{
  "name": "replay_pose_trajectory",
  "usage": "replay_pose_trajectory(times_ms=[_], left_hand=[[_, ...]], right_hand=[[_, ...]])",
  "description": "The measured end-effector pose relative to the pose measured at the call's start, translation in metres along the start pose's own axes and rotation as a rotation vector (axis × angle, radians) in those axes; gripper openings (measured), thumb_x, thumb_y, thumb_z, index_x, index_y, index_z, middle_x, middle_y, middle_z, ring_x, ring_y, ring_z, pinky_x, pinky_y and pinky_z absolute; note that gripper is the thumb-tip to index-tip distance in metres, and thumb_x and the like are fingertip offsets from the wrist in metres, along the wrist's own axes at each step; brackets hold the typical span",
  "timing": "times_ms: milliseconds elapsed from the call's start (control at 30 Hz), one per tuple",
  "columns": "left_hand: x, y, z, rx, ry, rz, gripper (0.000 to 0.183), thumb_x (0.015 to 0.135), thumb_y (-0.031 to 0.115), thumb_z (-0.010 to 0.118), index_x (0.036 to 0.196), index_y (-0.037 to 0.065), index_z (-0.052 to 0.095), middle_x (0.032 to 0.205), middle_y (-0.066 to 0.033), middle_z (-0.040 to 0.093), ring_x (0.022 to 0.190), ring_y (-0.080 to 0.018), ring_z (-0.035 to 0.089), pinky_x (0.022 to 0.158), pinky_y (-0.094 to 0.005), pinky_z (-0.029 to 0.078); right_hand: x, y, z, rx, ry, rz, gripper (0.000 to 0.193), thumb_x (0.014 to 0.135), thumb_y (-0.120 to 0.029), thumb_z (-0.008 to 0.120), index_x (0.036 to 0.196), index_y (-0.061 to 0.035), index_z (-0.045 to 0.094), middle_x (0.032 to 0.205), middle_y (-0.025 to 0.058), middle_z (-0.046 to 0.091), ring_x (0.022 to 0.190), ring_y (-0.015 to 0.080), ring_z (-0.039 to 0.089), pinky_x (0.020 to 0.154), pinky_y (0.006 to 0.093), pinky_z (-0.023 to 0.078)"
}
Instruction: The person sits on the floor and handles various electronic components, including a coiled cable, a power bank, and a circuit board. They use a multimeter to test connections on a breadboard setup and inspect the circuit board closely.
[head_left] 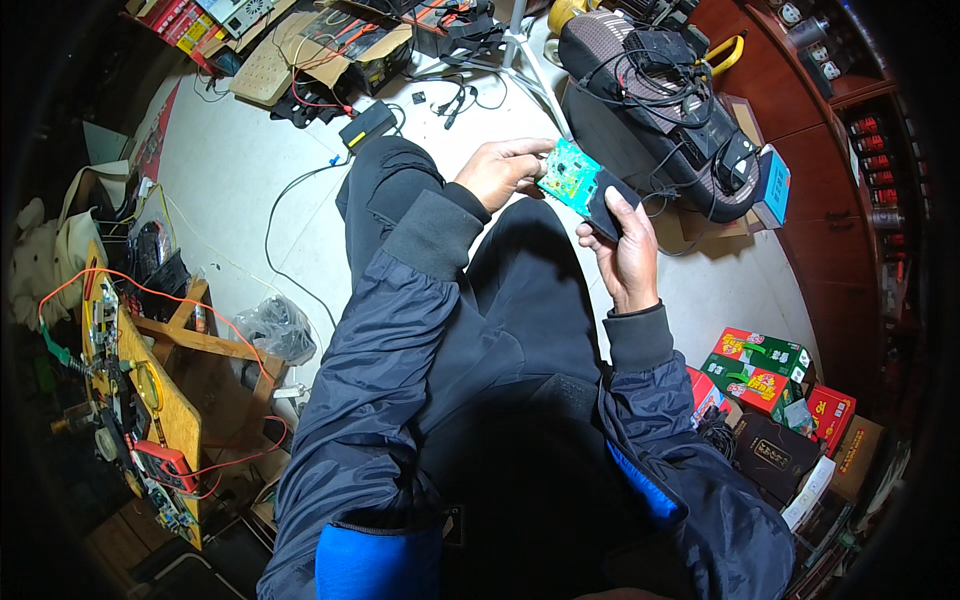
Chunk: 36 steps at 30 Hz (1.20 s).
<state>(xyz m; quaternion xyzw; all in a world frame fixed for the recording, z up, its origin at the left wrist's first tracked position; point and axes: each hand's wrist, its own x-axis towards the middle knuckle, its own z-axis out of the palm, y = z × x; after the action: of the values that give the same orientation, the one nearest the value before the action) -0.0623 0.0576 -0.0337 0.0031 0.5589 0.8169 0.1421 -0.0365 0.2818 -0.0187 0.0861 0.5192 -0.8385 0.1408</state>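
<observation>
A green circuit board (571,177) sticks out of a black case (607,204), above the floor just past my knees. My right hand (630,255) is closed around the case, the thumb lying on top of it. My left hand (497,174) has its fingers bent at the board's left edge, gripping it there. Small parts are visible on the board's upper face. The lower fingers of the left hand are partly hidden. On the floor beyond my left knee lies a black power adapter (368,126) with a cable.
A brown cushioned seat (620,60) at the far right carries tangled black cables and devices. Red and green boxes (755,368) are stacked at the right. A wooden bench (165,375) on the left bears a red multimeter (165,466). Opened cardboard boxes (320,60) stand at the far left.
</observation>
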Motion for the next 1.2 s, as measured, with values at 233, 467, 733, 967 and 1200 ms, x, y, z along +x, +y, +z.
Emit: replay_pose_trajectory(times_ms=[233,467,733,967,1200], left_hand=[[-0.005,0.010,0.004,0.037,-0.029,-0.007,0.048,0.093,0.008,0.059,0.140,-0.005,0.059,0.099,0.0001,0.063,0.072,-0.0048,0.046,0.070,-0.0201,0.044],[-0.005,0.009,0.003,0.056,-0.031,0.004,0.047,0.093,0.006,0.058,0.139,-0.004,0.060,0.102,-0.0033,0.065,0.077,-0.0088,0.053,0.071,-0.0244,0.048],[-0.001,0.003,-0.001,0.084,-0.038,0.032,0.044,0.095,0.007,0.056,0.137,-0.004,0.061,0.111,-0.0116,0.070,0.089,-0.0180,0.068,0.079,-0.0343,0.061],[-0.008,0.013,0.004,0.071,-0.041,0.000,0.049,0.094,0.008,0.060,0.141,-0.003,0.059,0.101,0.0000,0.063,0.076,-0.0052,0.048,0.072,-0.0200,0.045],[-0.007,0.013,0.005,0.059,-0.047,0.001,0.048,0.094,0.007,0.060,0.141,-0.003,0.059,0.102,-0.0001,0.063,0.077,-0.0056,0.049,0.074,-0.0210,0.047]], right_hand=[[0.000,0.000,-0.003,0.028,-0.022,0.002,0.035,0.103,-0.023,0.060,0.126,0.0032,0.055,0.094,0.0146,0.069,0.063,0.0227,0.070,0.053,0.0303,0.058],[0.000,0.000,-0.004,0.015,-0.017,-0.002,0.035,0.103,-0.023,0.060,0.126,0.0035,0.055,0.093,0.0144,0.069,0.063,0.0227,0.070,0.053,0.0302,0.058],[-0.002,-0.001,-0.002,-0.012,-0.006,-0.028,0.035,0.103,-0.023,0.061,0.125,0.0036,0.055,0.093,0.0143,0.069,0.064,0.0222,0.070,0.054,0.0300,0.059],[-0.002,-0.001,-0.004,0.007,-0.016,-0.019,0.035,0.103,-0.024,0.060,0.124,0.0040,0.056,0.092,0.0142,0.069,0.063,0.0223,0.070,0.053,0.0301,0.058],[-0.001,0.000,-0.004,0.006,-0.010,-0.023,0.035,0.104,-0.024,0.060,0.124,0.0043,0.057,0.092,0.0144,0.069,0.062,0.0223,0.070,0.053,0.0302,0.058]])
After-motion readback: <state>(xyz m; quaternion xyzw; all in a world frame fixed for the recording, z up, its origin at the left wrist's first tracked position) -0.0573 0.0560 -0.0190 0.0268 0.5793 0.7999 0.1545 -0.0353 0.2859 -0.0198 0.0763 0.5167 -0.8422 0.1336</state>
